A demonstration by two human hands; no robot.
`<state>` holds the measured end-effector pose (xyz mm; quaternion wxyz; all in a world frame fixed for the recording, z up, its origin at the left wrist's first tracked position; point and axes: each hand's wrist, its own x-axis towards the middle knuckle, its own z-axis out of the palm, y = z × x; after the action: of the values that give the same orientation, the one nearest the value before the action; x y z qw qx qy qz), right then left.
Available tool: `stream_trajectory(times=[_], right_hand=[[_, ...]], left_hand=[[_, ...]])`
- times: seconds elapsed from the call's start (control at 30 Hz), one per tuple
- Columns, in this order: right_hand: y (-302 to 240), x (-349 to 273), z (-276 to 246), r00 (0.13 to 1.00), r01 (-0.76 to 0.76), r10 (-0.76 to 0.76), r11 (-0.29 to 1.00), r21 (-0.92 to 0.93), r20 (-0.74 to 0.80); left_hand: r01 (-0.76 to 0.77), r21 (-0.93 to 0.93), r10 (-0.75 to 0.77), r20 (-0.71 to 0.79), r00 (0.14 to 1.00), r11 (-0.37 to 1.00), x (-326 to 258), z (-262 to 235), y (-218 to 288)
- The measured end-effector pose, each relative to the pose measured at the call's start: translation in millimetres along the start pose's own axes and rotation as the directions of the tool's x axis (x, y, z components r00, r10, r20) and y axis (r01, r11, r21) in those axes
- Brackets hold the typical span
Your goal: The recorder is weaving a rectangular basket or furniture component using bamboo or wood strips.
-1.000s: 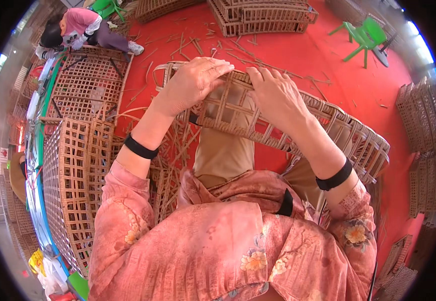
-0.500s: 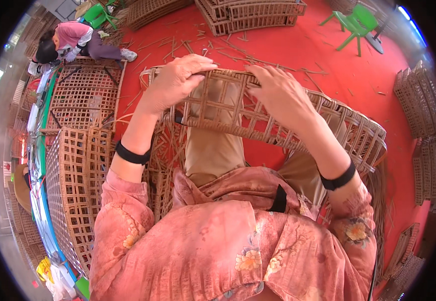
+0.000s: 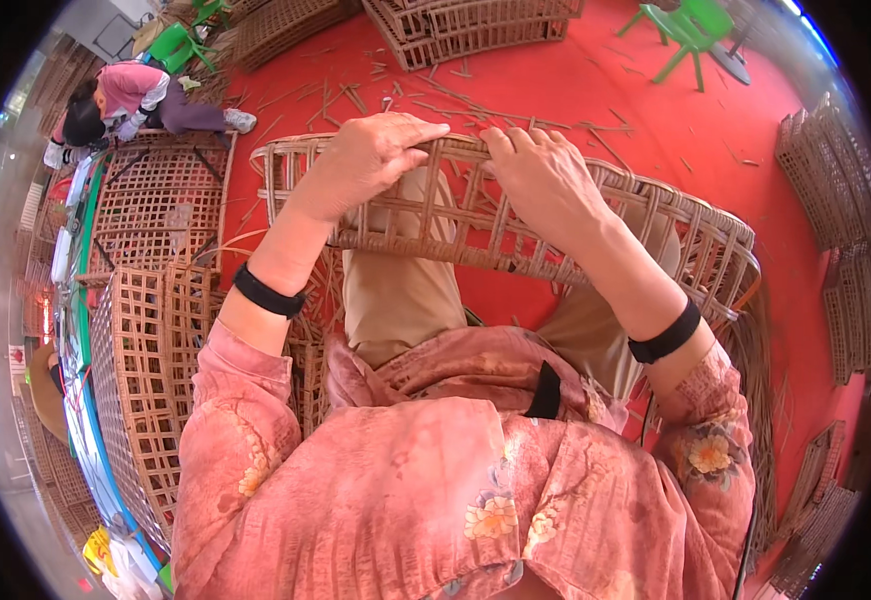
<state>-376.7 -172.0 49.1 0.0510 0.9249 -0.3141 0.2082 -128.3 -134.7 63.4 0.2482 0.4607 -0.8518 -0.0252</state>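
Gripping the top edge of a long woven basket w/ both hands. W/ L hand, holding by bent L fingers, close tog., thumb just a bit apart from them. W/ R hand, holding same edge by bent R fingers, w/ sm. gaps b/w them. Can't see well where the R tips end. Lying crossways above the knees, w/ lots of sq. holes, & tan trousers showing below & thru. Can't tell if touching the legs.

Down below, a bright red floor, w/ thin brown sticks all over past the basket. On the L, a tall basket near L arm, & a flat woven panel farther off. Bent over by that panel, another person in pink & purple. At top, stacked baskets. At top R, a green chair. On far R, more woven stacks.

Reaching out front w/ both arms, elbows bent & wide apart, in a pink flowery shirt. On each forearm, a black band. Backs of hands up, tips slanting in twd. each other, near but not touching.
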Motion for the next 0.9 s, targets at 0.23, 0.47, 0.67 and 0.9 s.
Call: stream_trajectory(times=[0.23,0.47,0.67,0.9], right_hand=[[11,-4,-9,0.999,-0.034,0.036,0.979,0.203,-0.007],[49,-67,-57,0.973,-0.233,0.227,0.95,0.21,0.05],[51,-74,-50,0.985,-0.165,0.171,0.973,0.164,-0.024],[60,-77,-45,0.989,-0.145,0.142,0.974,0.172,0.034]], left_hand=[[0.322,-0.437,-0.216,0.276,0.937,0.84,16,-12,0],[0.094,-0.23,-0.071,0.108,0.992,0.969,34,18,57],[-0.05,-0.061,0.05,-0.008,0.999,0.997,47,43,64],[-0.108,0.06,0.107,0.004,0.994,0.992,55,50,70]])
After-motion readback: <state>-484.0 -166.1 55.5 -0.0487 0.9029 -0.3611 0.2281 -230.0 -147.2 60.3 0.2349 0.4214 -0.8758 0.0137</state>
